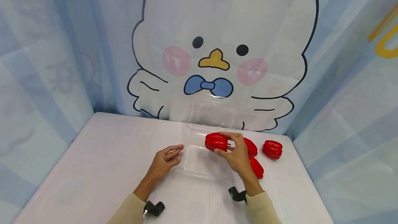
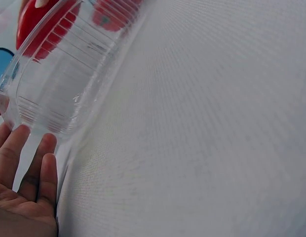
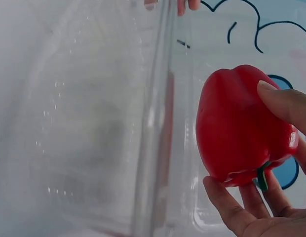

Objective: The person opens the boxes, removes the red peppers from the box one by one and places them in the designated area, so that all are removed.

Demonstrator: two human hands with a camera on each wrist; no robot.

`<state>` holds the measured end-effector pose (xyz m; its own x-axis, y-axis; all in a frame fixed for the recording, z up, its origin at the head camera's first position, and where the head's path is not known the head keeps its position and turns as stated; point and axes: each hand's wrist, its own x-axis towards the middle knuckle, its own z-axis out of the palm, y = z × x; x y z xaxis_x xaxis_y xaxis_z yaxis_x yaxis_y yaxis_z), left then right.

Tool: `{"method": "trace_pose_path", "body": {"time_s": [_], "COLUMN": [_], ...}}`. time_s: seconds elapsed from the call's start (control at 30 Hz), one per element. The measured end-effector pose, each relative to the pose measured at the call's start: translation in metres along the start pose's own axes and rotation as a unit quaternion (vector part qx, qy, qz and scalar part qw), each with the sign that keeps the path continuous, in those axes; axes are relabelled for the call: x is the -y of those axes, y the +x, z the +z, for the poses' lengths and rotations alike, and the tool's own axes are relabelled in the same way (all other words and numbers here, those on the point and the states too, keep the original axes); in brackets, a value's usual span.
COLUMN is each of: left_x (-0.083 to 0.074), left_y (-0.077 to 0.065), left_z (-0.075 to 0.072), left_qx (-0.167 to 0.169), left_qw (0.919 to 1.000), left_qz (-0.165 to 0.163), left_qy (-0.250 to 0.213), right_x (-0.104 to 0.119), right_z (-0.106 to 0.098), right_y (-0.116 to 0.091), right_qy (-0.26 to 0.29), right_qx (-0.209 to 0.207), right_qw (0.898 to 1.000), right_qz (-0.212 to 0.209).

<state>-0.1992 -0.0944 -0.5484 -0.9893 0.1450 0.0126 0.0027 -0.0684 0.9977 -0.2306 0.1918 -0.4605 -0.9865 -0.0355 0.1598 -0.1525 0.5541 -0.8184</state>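
Note:
My right hand [image 1: 237, 155] holds a red bell pepper [image 1: 215, 141] between thumb and fingers, above a clear plastic clamshell box [image 1: 196, 170]. In the right wrist view the pepper [image 3: 242, 123] has its short green stem pointing down toward the fingers. At the box's left side is my left hand [image 1: 164, 161]; in the left wrist view its fairly straight fingertips [image 2: 19, 132] touch the end wall of the box [image 2: 49, 106]. The clear lid [image 1: 212, 113] stands raised at the back of the box.
Two more red peppers, one behind [image 1: 250, 147] and one nearer [image 1: 256, 167], lie right of the box, partly hidden by my right hand and arm. Farther right lies another red pepper [image 1: 272, 149]. A printed curtain [image 1: 264, 27] hangs behind the white table [image 1: 124, 148].

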Motion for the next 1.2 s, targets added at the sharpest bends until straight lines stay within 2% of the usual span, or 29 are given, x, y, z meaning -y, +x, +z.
{"method": "trace_pose_path", "body": {"time_s": [0.73, 1.2], "left_x": [-0.001, -0.001], "left_y": [-0.001, -0.002], "left_z": [-0.001, 0.000], "left_qx": [0.006, 0.002], "left_qw": [1.0000, 0.9998], "left_qz": [0.006, 0.021], "left_qy": [-0.003, 0.008], "right_x": [-0.017, -0.024], "right_z": [-0.046, -0.071], "right_y": [-0.005, -0.014], "right_qy": [-0.003, -0.025], "right_qx": [-0.019, -0.058], "right_qw": [0.999, 0.997], "right_qz": [0.034, 0.053]}}
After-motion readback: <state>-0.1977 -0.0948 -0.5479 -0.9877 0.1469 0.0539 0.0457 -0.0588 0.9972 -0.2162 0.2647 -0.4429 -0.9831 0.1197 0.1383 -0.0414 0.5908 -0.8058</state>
